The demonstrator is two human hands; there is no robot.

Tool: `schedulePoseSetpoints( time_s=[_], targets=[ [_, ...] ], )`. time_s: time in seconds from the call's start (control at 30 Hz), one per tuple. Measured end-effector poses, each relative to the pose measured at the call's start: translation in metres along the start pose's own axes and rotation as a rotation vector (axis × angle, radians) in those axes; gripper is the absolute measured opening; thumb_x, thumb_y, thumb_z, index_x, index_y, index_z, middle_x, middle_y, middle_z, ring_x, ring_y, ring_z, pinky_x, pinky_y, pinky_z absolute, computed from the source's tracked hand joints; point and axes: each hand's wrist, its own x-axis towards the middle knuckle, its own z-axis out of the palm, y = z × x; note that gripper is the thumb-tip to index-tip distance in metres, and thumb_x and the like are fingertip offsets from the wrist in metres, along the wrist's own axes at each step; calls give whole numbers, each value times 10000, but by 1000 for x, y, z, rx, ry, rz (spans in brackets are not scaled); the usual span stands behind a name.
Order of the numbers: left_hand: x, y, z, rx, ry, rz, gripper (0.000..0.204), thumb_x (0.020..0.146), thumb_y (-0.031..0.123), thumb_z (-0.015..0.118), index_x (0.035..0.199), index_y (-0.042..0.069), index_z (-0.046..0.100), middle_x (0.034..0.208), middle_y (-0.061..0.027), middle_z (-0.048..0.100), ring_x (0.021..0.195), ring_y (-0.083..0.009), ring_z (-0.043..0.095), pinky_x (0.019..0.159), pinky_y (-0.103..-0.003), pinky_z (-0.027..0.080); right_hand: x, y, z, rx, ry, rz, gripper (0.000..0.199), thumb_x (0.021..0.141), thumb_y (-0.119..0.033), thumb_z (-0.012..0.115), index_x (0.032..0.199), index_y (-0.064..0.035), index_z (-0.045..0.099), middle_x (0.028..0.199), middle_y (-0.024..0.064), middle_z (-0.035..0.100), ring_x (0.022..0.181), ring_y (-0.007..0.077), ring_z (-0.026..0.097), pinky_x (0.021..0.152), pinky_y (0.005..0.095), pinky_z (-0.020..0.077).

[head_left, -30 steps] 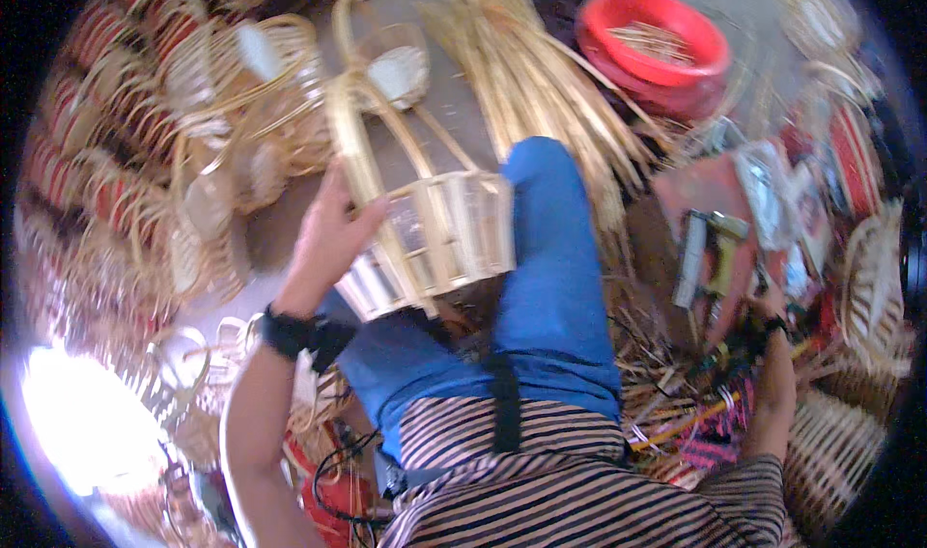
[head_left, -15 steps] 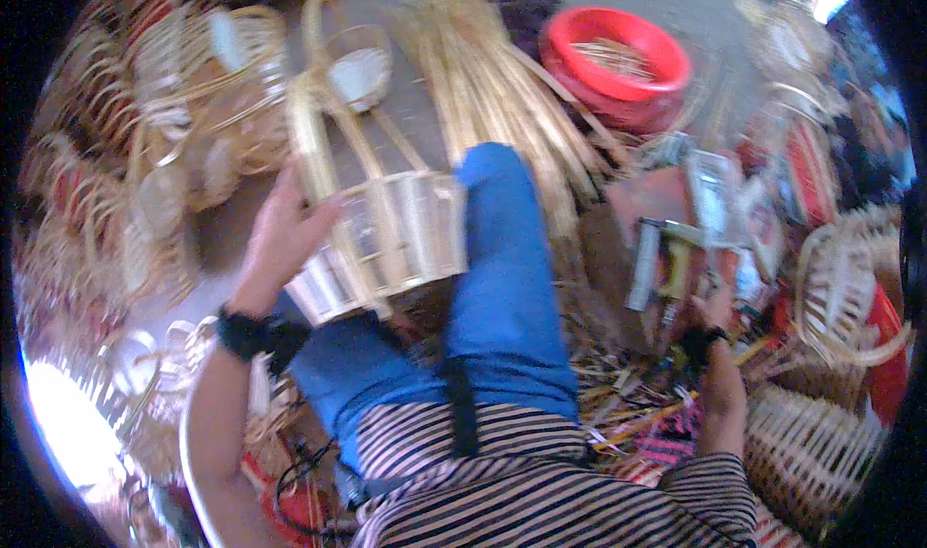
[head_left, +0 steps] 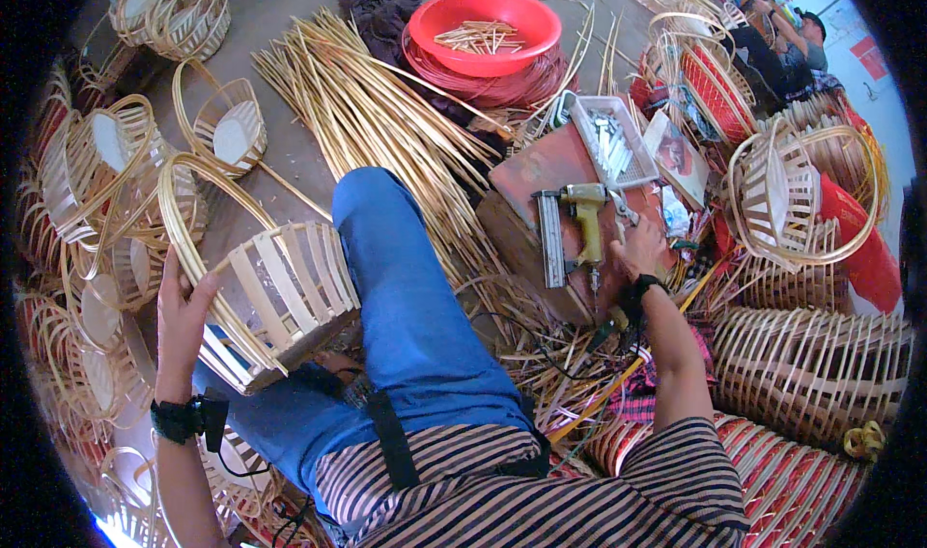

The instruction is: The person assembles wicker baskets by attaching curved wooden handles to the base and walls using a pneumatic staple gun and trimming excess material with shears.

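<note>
My left hand [head_left: 183, 311] is closed around the near side of a woven bamboo basket [head_left: 294, 282], at the base of its hooped handle. The basket lies tilted on my left thigh, against my raised knee, with flat pale slats facing up. My right hand [head_left: 639, 249] rests at the right of a low reddish-brown work board [head_left: 526, 176]. Its fingers are closed on a small silver metal hand tool [head_left: 626, 210], whose kind is partly hidden. Just left of that hand lies a nail gun [head_left: 584, 224] with an olive body and a silver magazine.
A plastic basket of metal strips [head_left: 613, 142] stands on the board. Beyond lie a bundle of bamboo sticks [head_left: 377, 113] and a red basin [head_left: 536, 41] holding short sticks. Finished baskets [head_left: 97, 191] crowd the left; more baskets [head_left: 787, 196] stand right. Another person [head_left: 806, 46] sits far right.
The view has swung to the right and sharpened. My left hand still holds the basket, which now leans more steeply. My right hand remains at the silver tool beside the nail gun.
</note>
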Motion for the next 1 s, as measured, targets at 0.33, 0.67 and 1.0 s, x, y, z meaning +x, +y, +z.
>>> schedulePoseSetpoints(
  time_s=[0.33, 0.67, 1.0],
  targets=[
    [-1, -10, -3, -45, -8, -9, 573, 731, 170, 526, 1204, -10, 258, 882, -87, 530, 778, -144, 507, 660, -263, 413, 22, -1, -58, 580, -482, 130, 346, 681, -332, 496, 783, -4, 535, 712, 112, 503, 650, 197, 491, 563, 323, 388],
    [15, 36, 37, 402, 96, 7, 609, 736, 450, 456, 1108, -18, 336, 848, -241, 536, 820, -370, 514, 704, -401, 398, -51, -182, -180, 730, -1019, -1037, 316, 711, -228, 557, 924, -14, 463, 751, 110, 509, 679, 218, 502, 616, 309, 401],
    [25, 28, 41, 412, 125, 117, 562, 731, 386, 476, 1016, -82, 351, 681, -221, 553, 675, -332, 555, 597, -391, 437, -49, -269, -213, 156, -900, -1553, 403, 706, -334, 534, 915, 5, 477, 787, 184, 527, 746, 344, 513, 655, 398, 407]
  ],
)
